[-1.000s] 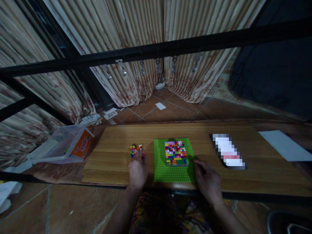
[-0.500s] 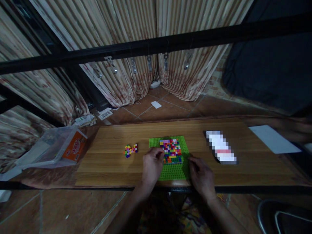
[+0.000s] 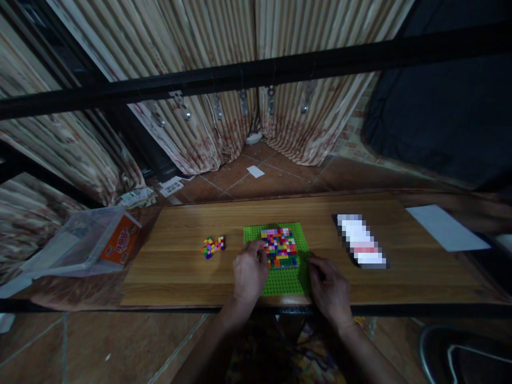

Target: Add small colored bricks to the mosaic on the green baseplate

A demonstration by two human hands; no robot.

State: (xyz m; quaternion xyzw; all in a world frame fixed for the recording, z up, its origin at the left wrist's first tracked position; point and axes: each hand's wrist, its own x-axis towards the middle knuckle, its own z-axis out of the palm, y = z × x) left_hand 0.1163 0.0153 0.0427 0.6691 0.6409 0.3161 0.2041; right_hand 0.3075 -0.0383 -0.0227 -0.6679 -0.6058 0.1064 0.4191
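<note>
A green baseplate point(image 3: 286, 285) lies near the front edge of the wooden table point(image 3: 180, 277). A block of small multicoloured bricks point(image 3: 280, 246) covers its far half. My left hand point(image 3: 250, 272) rests over the plate's left side, fingertips pinched together at the left edge of the brick block; what they hold is too small to make out. My right hand point(image 3: 328, 288) sits at the plate's right edge, fingers curled against it. A small heap of loose coloured bricks point(image 3: 212, 247) lies on the table left of the plate.
A clear plastic box point(image 3: 80, 245) with an orange label stands off the table's left end. A blurred white object point(image 3: 362, 240) and a white sheet point(image 3: 446, 228) lie to the right. A black bar point(image 3: 256, 72) crosses overhead. Curtains hang behind.
My left hand left the loose brick heap and moved right onto the baseplate, stopping at the left edge of the brick block. My right hand stayed at the plate's right edge.
</note>
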